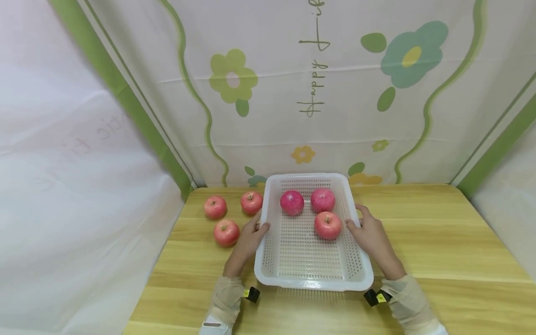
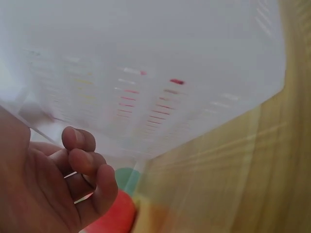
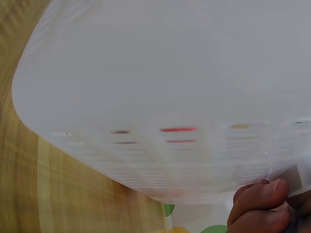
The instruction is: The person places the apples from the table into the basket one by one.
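Note:
A white perforated basket (image 1: 310,260) is gripped at both long sides, my left hand (image 1: 248,241) on its left rim and my right hand (image 1: 372,236) on its right rim. Inside, two darker pink fruits (image 1: 292,203) (image 1: 323,200) lie toward the far end, with a red apple (image 1: 328,225) just below the right one. Under the rim, the left wrist view shows curled fingers (image 2: 87,155) beside the basket wall (image 2: 146,43). In the right wrist view, bent fingertips (image 3: 262,201) stand against the basket's side (image 3: 160,63).
Three red apples (image 1: 215,207) (image 1: 251,203) (image 1: 226,233) sit on the wooden table (image 1: 452,242) left of the basket, the nearest one close to my left hand. Behind the table's far edge hangs a white curtain (image 1: 272,125) with printed flowers.

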The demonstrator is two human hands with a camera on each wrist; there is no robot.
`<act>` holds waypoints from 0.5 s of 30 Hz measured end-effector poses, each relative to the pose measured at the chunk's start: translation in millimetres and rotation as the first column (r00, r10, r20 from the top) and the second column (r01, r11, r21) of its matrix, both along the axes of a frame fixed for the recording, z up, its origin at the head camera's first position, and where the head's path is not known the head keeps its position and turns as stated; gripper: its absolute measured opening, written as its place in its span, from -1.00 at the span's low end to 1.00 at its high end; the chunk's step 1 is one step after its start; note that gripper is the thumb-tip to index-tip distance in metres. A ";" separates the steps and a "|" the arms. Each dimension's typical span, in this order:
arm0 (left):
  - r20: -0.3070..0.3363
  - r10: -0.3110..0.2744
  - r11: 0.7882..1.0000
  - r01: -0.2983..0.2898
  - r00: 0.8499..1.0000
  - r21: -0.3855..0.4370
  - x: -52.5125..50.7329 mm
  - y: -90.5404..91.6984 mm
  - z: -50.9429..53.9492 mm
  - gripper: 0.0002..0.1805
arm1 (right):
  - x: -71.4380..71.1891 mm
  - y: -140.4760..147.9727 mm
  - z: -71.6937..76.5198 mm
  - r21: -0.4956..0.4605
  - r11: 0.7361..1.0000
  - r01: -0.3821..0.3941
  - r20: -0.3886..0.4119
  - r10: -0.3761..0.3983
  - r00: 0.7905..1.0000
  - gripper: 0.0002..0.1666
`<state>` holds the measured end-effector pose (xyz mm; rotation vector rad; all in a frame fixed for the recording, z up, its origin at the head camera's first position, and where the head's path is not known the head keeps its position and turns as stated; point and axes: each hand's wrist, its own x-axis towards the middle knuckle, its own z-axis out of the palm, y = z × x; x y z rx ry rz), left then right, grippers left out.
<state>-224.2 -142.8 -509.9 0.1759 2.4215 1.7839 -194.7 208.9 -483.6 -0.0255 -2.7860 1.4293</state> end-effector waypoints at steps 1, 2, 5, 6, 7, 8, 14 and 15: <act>-0.002 -0.003 1.000 0.003 1.000 -0.024 0.2 0.2 1.5 -0.32 | 0.3 0.0 0.7 0.000 1.000 0.001 0.005 -0.001 1.000 -0.18; -0.001 -0.008 0.999 0.008 1.000 -0.042 0.5 0.2 3.1 -0.31 | 0.5 0.0 1.4 -0.001 1.000 0.003 0.009 -0.003 1.000 -0.18; -0.002 -0.027 0.996 0.026 1.000 -0.083 0.4 0.2 7.1 -0.29 | 1.4 0.3 2.4 -0.008 1.000 0.009 0.023 -0.009 1.000 -0.17; 0.000 -0.031 0.995 0.031 1.000 -0.091 0.2 0.3 8.5 -0.28 | 1.7 0.4 2.6 -0.008 1.000 0.012 0.024 -0.012 1.000 -0.17; -0.001 -0.040 0.994 0.040 0.999 -0.099 0.0 -0.1 9.6 -0.27 | 1.8 0.6 2.7 -0.007 1.000 0.015 0.023 -0.014 1.000 -0.17; -0.002 -0.049 0.993 0.049 0.999 -0.110 -0.1 -0.7 10.8 -0.27 | 1.8 0.8 2.2 -0.006 1.000 0.016 0.021 -0.016 1.000 -0.17; -0.053 -0.092 0.976 0.080 0.994 -0.202 -0.4 -6.9 17.8 -0.33 | 0.7 0.5 -2.5 -0.022 0.999 0.024 0.023 -0.024 0.999 -0.18; -0.068 -0.093 0.972 0.076 0.993 -0.222 -0.9 -7.9 19.3 -0.36 | 0.4 0.1 -2.7 -0.026 0.999 0.025 0.026 -0.024 0.999 -0.18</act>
